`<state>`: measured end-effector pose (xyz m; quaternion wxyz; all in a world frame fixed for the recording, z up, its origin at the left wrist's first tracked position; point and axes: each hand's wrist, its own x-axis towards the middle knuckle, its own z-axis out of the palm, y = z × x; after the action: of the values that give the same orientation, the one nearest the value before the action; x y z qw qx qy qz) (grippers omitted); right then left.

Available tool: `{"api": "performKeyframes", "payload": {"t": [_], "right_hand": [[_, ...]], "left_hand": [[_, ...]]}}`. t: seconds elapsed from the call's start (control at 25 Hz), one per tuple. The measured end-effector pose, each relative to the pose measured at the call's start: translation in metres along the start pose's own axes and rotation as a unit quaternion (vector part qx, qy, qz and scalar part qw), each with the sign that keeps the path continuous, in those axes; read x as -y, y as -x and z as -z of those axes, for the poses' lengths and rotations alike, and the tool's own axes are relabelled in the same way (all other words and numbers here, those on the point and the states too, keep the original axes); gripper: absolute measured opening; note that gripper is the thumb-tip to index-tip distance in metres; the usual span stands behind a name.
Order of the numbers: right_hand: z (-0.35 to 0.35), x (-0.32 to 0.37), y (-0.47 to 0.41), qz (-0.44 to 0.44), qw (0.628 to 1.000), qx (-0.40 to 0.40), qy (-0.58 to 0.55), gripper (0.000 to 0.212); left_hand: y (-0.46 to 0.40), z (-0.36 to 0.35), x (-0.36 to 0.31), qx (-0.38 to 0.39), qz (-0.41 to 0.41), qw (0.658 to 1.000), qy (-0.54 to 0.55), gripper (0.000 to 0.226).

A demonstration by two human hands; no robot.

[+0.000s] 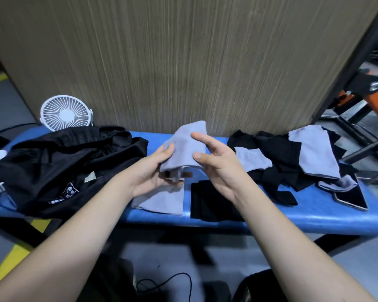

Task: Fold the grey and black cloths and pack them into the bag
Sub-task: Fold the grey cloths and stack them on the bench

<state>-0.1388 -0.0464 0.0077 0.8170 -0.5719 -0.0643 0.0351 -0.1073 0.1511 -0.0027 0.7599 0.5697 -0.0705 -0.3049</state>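
nothing here can be read. the black bag (59,164) at the left of the blue worktop (314,216) carries a small patch of white print with round symbols (near its front edge), but the marks are too small and blurred to make out any letters, brand or number.

Bag (70,162) left on bench (314,216); cloth pile (292,158) right; fan (64,113) behind bag.
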Motion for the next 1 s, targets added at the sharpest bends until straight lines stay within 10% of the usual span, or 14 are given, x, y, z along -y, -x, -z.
{"api": "performKeyframes", "payload": {"t": [0.36,0.6,1.0], "right_hand": [[-0.009,-0.035,0.01,-0.052,0.95,-0.039,0.304,0.024],[-0.01,-0.054,0.003,-0.064,0.895,-0.001,0.441,0.025],[-0.005,-0.065,-0.001,-0.005,0.827,0.024,0.561,0.025]], "left_hand": [[0.037,0.033,0.019,-0.247,-0.146,0.92,-0.267,0.049],[0.044,0.041,0.028,-0.279,-0.116,0.823,-0.481,0.022],[0.044,0.043,0.036,-0.259,-0.152,0.741,-0.6,0.043]]}}
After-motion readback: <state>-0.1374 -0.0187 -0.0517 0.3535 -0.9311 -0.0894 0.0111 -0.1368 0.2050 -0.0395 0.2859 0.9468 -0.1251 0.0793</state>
